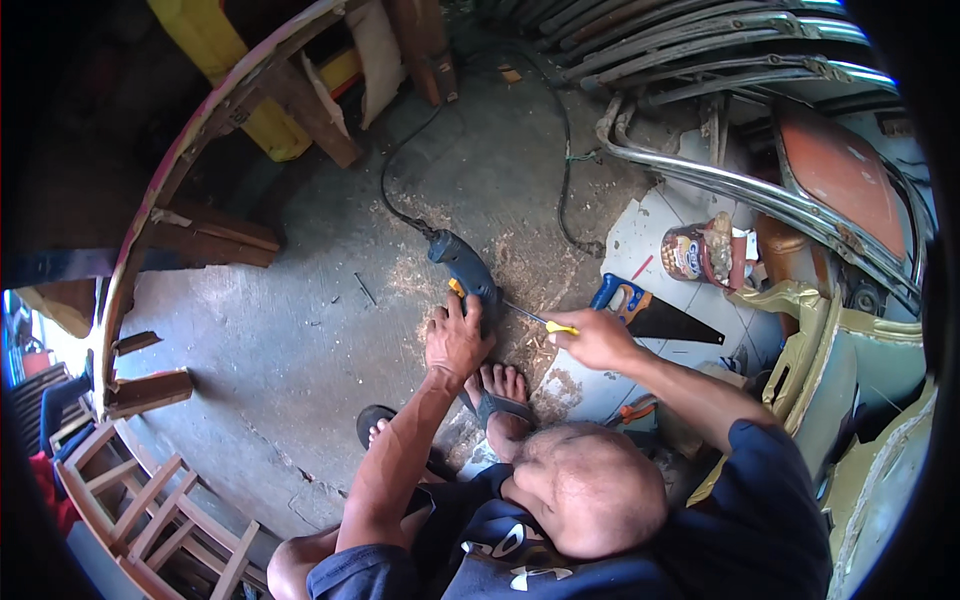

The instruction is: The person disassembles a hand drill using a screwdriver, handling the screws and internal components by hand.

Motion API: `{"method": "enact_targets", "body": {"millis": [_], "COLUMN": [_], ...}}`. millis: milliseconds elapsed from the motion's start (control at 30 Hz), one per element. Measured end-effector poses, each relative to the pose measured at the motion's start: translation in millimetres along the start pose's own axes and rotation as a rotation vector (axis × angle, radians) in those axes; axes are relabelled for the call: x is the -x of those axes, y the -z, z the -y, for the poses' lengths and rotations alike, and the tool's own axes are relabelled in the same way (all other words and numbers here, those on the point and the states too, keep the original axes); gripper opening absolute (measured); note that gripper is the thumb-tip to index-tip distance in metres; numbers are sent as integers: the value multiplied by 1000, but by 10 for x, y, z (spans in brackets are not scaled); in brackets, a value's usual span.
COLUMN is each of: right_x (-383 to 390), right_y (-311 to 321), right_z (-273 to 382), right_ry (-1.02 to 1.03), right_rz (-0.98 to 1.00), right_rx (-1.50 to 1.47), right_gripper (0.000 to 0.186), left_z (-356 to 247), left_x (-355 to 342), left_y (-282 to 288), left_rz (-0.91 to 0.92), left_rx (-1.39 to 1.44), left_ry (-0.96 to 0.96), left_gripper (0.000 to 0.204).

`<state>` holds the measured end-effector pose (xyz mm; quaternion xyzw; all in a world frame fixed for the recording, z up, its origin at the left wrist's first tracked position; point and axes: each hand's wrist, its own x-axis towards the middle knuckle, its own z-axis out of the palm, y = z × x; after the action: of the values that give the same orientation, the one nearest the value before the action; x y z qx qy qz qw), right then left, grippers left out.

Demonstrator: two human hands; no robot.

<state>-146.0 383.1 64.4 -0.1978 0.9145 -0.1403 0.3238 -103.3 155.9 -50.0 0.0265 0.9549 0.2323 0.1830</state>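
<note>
A blue corded power tool, shaped like a drill, is on the floor in front of me. My left hand is closed on its near end, and part of the tool is hidden under the fingers. A screwdriver with a yellow handle is in my right hand, gripped between thumb and fingers. Its thin shaft points left, and the tip meets the side of the blue tool. Beside my left fingers a small yellow part shows on the tool.
Right of my hands lie a handsaw with a blue handle and orange-handled pliers. A printed tub stands beyond the saw. Metal chair frames crowd the right. A black cord and sawdust are on the floor; wooden frames stand left.
</note>
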Motion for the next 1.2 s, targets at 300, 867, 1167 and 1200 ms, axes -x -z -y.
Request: {"method": "enact_targets", "body": {"millis": [300,867,1167,1200], "right_x": [-10,443,202,230], "right_y": [-145,-47,10,0], "right_z": [-141,229,155,157], "right_ry": [-337,-271,-358,-345], "right_rz": [187,-292,-22,-17], "right_rx": [-295,-453,-354,-350], "right_gripper": [34,31,38,38], "left_z": [5,156,51,36], "left_x": [-47,-176,-143,-119], "left_y": [-52,78,92,73], "left_rz": [-53,29,19,13], "left_rx": [-45,133,59,58], "left_ry": [-44,66,53,66], "left_gripper": [78,102,94,94]}}
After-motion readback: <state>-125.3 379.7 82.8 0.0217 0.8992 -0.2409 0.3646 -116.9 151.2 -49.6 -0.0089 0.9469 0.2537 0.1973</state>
